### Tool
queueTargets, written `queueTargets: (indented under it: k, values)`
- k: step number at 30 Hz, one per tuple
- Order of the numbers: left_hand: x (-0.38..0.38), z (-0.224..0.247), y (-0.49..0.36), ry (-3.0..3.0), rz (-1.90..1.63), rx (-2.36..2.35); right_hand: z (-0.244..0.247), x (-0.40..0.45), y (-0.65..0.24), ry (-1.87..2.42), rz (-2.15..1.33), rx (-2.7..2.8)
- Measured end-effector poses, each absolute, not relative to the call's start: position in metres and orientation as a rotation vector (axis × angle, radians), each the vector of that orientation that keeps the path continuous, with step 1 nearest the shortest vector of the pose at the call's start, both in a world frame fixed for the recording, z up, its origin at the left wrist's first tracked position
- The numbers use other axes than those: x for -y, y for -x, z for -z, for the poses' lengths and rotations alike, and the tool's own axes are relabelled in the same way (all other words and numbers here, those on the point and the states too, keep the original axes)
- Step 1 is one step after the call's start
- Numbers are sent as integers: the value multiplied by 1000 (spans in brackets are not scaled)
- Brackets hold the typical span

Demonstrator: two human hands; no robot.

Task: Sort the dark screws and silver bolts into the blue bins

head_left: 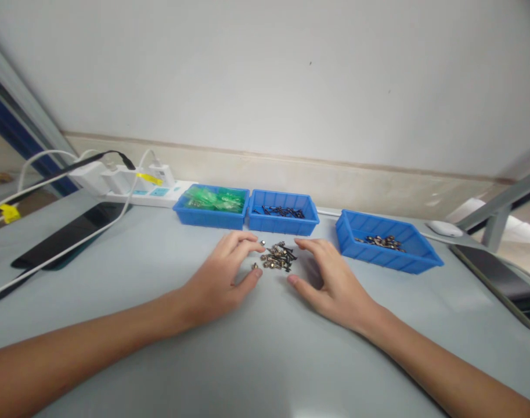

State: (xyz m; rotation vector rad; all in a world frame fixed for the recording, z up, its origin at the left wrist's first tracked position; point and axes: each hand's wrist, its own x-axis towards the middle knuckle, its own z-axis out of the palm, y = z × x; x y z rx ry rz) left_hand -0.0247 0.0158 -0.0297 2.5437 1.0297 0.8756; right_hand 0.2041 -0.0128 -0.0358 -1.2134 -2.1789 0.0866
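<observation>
A small pile of mixed screws and brass-coloured pieces (278, 256) lies on the grey table between my hands. My left hand (230, 270) rests at the pile's left side, fingers apart, with a loose brass piece (255, 266) near its thumb. On the pile's right side is my right hand (328, 278), thumb and fingers spread, holding nothing. Behind the pile stands a blue tray (283, 225) with dark screws. To its left, another blue tray (210, 218) holds green plastic bags. A third blue tray (390, 258), at the right, contains brass-coloured pieces.
A white power strip (151, 199) with plugs and cables is at the back left. Dark phones lie at the left (73, 232) and right edge (504, 281). A white mouse-like object (444, 229) sits at the back right, and a wall (265, 87) stands behind.
</observation>
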Motion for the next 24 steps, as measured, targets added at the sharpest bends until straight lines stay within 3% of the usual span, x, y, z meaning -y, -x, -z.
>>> queueTargets:
  k: [7, 14, 24]
  values:
    - [-28, 40, 24, -2450, -820, -1192, 36, -17, -175, 1069, -231, 2464]
    - [-32, 44, 26, -2004, -1104, -1233, 35, -42, -124, 837, -267, 2555]
    - [-28, 32, 25, -2131, -886, -1133, 39, -47, -117, 730, -276, 2519]
